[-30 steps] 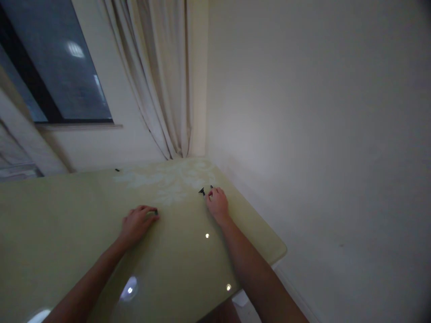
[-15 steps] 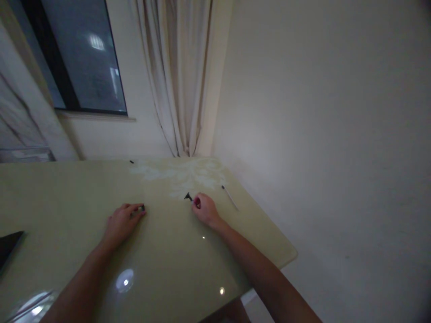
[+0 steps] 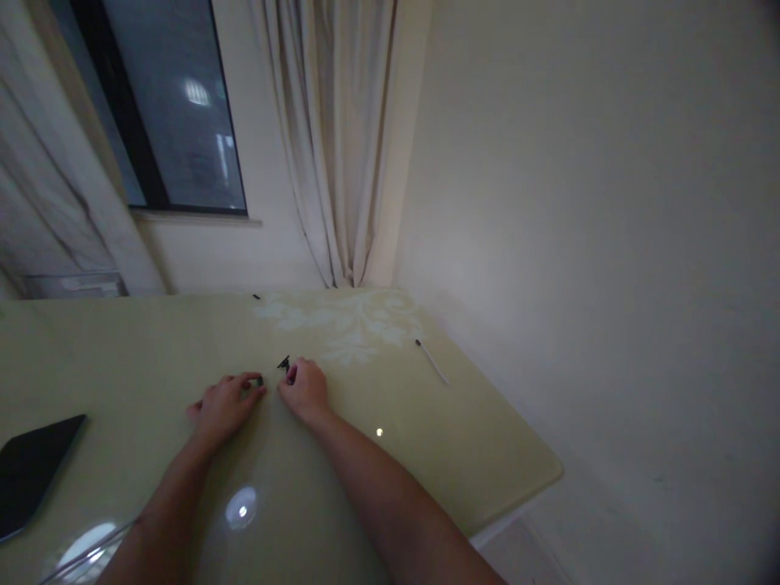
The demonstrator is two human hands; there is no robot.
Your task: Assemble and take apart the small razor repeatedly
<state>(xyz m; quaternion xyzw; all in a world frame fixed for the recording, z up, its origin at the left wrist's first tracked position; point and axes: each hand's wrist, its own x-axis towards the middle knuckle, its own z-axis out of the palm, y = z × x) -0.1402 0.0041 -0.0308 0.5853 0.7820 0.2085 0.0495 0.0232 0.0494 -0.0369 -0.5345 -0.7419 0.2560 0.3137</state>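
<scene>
My left hand [image 3: 227,406] rests low over the table, thumb and forefinger closed on a small dark cylindrical piece [image 3: 259,380]. Just to its right, my right hand [image 3: 306,392] pinches a small black piece with a wider, branching top [image 3: 283,363]; its lower part is hidden by the fingers. A narrow gap separates the two hands and their pieces. Both pieces are too small to name surely. Further right lies a thin white stick with a black tip [image 3: 432,362], touched by neither hand.
The pale yellow-green table [image 3: 390,487] has a glossy top with light reflections. A dark flat panel [image 3: 36,471] lies at the left. A tiny black piece [image 3: 257,297] sits at the back edge. Curtains [image 3: 341,146], a window [image 3: 176,106] and a wall [image 3: 578,244] stand beyond.
My right hand has moved left with its black piece, close to my left hand. My left hand keeps its grip. The view has shifted slightly left, showing more of the dark panel.
</scene>
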